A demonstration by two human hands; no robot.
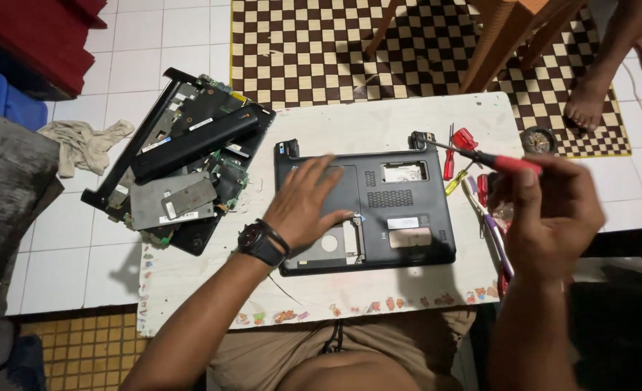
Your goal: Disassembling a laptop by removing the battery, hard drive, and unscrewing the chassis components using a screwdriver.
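My left hand (pixel 308 206), open, flat, pins the laptop base (pixel 368 210) against sliding; right hand (pixel 552 213) grips red-handled screwdriver (pixel 484 157), tip angled toward the hinge corner.

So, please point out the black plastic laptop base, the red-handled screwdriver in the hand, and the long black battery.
black plastic laptop base (pixel 408 199), head view, vent grille.
red-handled screwdriver (pixel 513 164), head view, red handle.
long black battery (pixel 194 143), head view, middle.

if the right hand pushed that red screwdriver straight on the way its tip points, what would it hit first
Probably the hinge corner of the black laptop base: the right hand aims the red-handled screwdriver up-left, and its tip sits right there. How high the tip is above it is unclear.
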